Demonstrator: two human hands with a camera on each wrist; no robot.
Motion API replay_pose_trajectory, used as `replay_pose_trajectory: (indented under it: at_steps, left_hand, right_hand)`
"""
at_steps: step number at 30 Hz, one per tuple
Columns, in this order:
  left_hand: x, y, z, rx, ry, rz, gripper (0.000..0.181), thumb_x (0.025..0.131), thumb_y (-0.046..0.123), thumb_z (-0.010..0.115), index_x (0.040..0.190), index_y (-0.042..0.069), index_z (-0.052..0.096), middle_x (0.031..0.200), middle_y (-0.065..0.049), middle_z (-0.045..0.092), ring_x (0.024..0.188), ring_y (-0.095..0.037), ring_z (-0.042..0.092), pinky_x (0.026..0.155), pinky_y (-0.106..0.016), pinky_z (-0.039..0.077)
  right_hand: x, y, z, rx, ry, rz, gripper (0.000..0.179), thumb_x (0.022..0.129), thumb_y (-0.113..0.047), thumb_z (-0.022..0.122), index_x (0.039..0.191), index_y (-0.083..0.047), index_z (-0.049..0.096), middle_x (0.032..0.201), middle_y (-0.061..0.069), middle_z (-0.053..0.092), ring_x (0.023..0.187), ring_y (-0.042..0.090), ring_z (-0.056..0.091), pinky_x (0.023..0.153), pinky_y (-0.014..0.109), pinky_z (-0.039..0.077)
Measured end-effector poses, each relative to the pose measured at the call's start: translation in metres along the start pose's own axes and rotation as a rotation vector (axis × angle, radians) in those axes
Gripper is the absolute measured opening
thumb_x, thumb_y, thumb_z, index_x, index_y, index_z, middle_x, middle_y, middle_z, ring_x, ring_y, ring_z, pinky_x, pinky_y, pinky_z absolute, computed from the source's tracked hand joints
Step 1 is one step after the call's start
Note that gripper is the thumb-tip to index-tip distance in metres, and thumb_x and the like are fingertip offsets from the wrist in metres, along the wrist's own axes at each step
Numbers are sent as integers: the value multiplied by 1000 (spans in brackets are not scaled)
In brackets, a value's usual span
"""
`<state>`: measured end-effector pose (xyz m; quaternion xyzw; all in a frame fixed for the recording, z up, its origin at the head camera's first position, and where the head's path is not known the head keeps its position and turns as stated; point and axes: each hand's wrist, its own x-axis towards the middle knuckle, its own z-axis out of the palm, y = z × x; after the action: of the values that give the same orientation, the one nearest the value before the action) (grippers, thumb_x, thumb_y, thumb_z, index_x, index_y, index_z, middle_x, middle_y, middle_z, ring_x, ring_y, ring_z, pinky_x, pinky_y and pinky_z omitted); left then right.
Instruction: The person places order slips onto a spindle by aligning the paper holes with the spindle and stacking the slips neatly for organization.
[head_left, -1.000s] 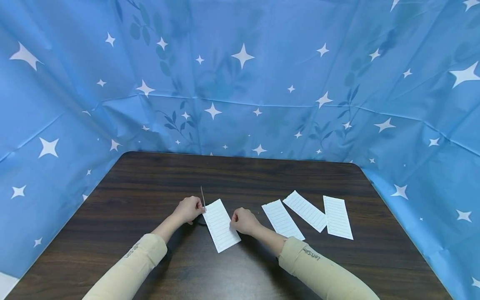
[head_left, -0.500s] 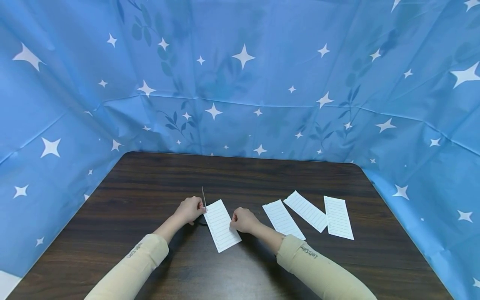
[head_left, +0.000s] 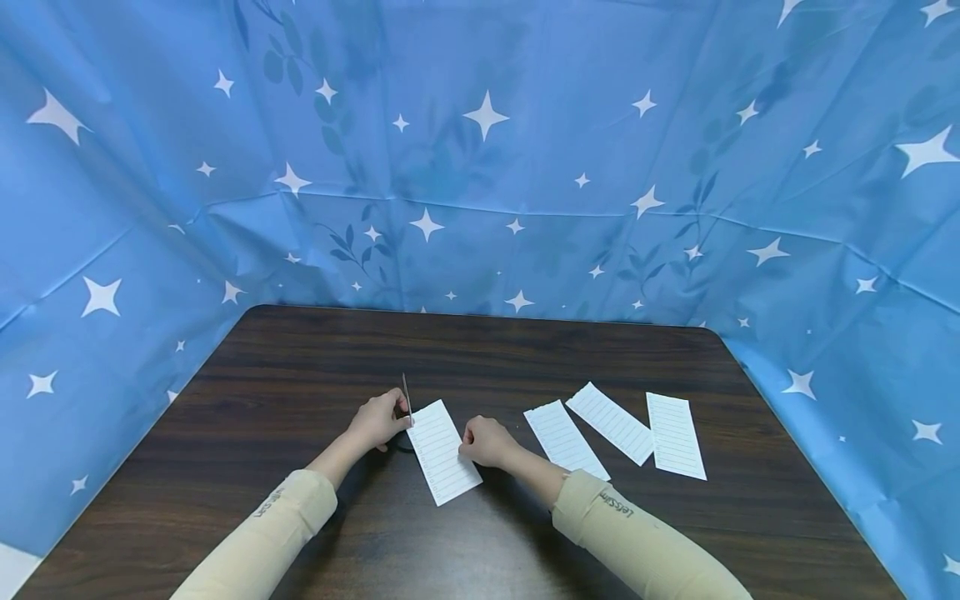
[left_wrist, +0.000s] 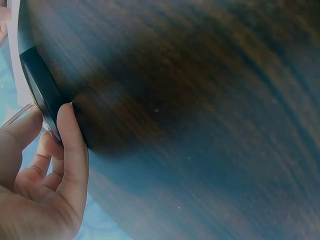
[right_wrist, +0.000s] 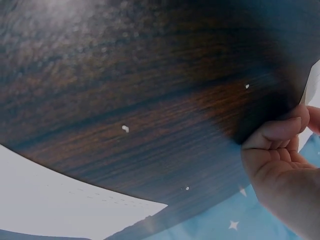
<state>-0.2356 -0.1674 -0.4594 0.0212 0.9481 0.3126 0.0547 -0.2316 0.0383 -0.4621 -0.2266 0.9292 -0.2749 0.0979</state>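
Observation:
A white lined sheet of paper (head_left: 444, 457) lies tilted between the two hands in the head view. At its upper left edge is my left hand (head_left: 377, 422), its thumb and fingers pinching a flat black object (left_wrist: 41, 82). A thin grey strip (head_left: 407, 393) stands up beside those fingers; I cannot tell what kind of tool this is. On the other side, my right hand (head_left: 489, 442) pinches the right edge of the sheet between thumb and curled index finger. The right wrist view shows only a sliver of that paper past the fingertips.
To the right lie three more lined sheets: the nearest one (head_left: 564, 435), a slanted one (head_left: 611, 423) and an outer one (head_left: 676, 437). Two have ragged top ends. Small white scraps (right_wrist: 125, 129) dot the dark wooden table (head_left: 480, 558). A blue star-print curtain (head_left: 525, 167) hangs behind.
The left fingers have lifted very slightly beside the strip. The sheet, the right hand and the other papers look the same.

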Motion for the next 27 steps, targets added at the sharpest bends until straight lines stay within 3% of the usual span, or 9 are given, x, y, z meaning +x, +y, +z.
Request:
replay_pose_trajectory:
  at_steps: [8, 17, 27]
  left_hand:
    - [2, 2, 0, -4, -25, -17, 24, 88, 12, 65, 109, 5, 53, 62, -6, 50, 43, -16, 52, 39, -26, 50]
    - [0, 1, -1, -1, -50, -48, 23, 89, 13, 64, 108, 4, 54, 71, -7, 48, 52, -18, 51, 42, -27, 51]
    - [0, 2, -1, -3, -55, -49, 23, 89, 12, 63, 109, 4, 53, 72, -7, 47, 53, -19, 52, 42, -27, 52]
  right_hand:
    - [0, 3, -2, 42, -1, 8, 18, 77, -2, 64, 62, -4, 55, 53, -4, 44, 47, 7, 39, 44, 16, 29]
    - [0, 3, -2, 102, -30, 67, 18, 79, -4, 65, 68, -7, 50, 56, -2, 45, 42, 7, 43, 41, 16, 34]
    - [-4, 5, -5, 149, -51, 38, 20, 82, -5, 63, 67, -7, 50, 55, -4, 44, 42, 6, 42, 40, 14, 33]
